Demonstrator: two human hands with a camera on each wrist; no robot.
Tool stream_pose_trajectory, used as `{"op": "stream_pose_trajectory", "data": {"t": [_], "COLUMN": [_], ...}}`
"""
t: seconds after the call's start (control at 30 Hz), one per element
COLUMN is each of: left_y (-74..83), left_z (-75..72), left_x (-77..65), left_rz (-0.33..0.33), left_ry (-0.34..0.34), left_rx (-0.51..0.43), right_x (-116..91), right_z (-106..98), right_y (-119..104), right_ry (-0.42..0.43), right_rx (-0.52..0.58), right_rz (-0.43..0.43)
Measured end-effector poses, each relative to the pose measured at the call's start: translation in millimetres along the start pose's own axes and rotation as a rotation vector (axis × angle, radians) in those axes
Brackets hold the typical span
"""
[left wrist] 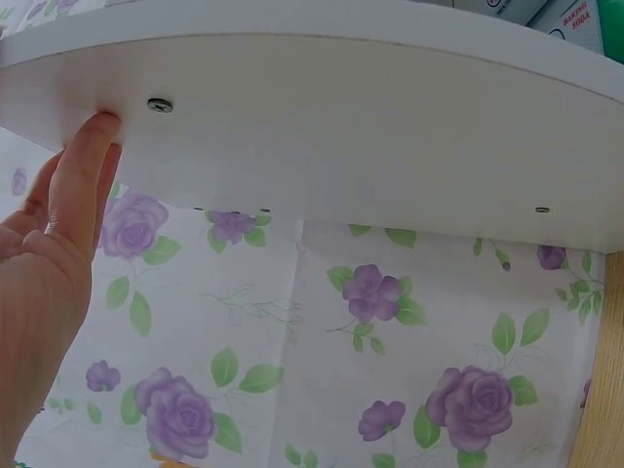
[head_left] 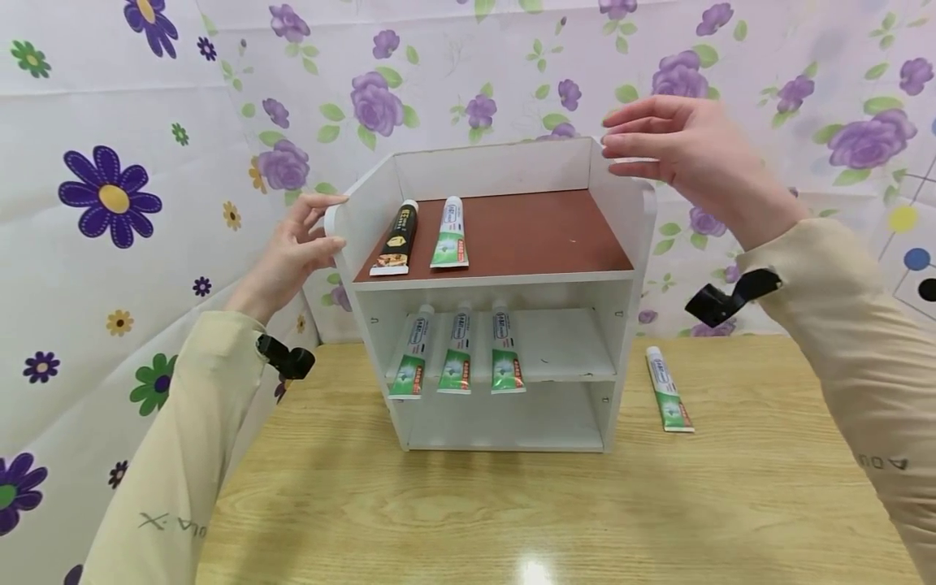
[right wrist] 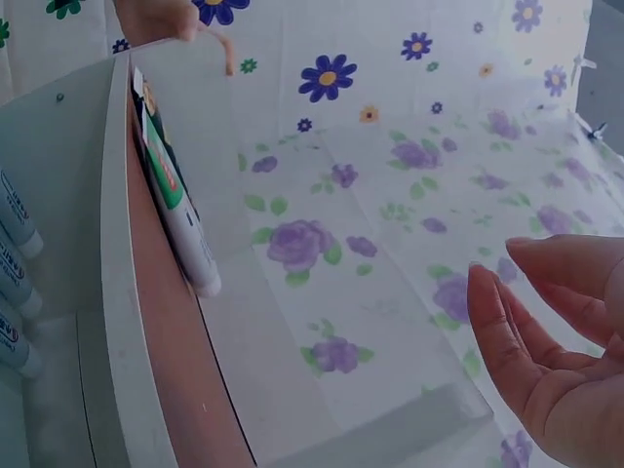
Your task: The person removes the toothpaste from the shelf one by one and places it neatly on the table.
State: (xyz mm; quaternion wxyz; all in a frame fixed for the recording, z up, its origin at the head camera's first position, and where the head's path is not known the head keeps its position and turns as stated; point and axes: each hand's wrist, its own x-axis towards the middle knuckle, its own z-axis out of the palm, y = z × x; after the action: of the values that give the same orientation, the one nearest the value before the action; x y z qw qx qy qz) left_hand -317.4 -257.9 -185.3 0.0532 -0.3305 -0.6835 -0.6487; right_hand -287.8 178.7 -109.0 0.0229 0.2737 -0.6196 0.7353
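A white shelf unit (head_left: 493,281) with a brown top board stands on the table. My left hand (head_left: 296,244) holds the upper front corner of its left side panel, the thumb at the front edge; in the left wrist view, fingers (left wrist: 88,171) touch the panel's outer face. My right hand (head_left: 680,146) is raised beside the right panel's top, loosely bent and holding nothing. On the top board lie a black toothpaste tube (head_left: 398,238) and a white-and-green toothpaste tube (head_left: 450,231). Three similar tubes (head_left: 458,349) lie side by side on the middle shelf, their flat ends overhanging its front.
Right of the unit, another white-and-green toothpaste tube (head_left: 667,390) lies on the wooden table (head_left: 439,520). Flower-patterned cloth (head_left: 468,89) hangs behind and at the left. Boxes (left wrist: 575,21), one marked baking soda, show at the left wrist view's top corner.
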Motion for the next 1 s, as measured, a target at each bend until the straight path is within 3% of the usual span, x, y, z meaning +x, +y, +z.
{"op": "stream_pose_trajectory", "data": {"t": [0.53,1.0], "left_y": [-1.5,-2.7], "left_z": [-2.9,-3.1], "left_x": [0.6,-0.5], "left_rz": [0.003,-0.001], "left_ry": [-0.015,-0.015], "left_rx": [0.002,-0.009], "right_x": [33,51], "right_z": [63,84], "right_y": [41,77], "right_ry": [-0.079,-0.107], "right_rx": [-0.266,-0.256], "right_rz": [0.107,0.248]}}
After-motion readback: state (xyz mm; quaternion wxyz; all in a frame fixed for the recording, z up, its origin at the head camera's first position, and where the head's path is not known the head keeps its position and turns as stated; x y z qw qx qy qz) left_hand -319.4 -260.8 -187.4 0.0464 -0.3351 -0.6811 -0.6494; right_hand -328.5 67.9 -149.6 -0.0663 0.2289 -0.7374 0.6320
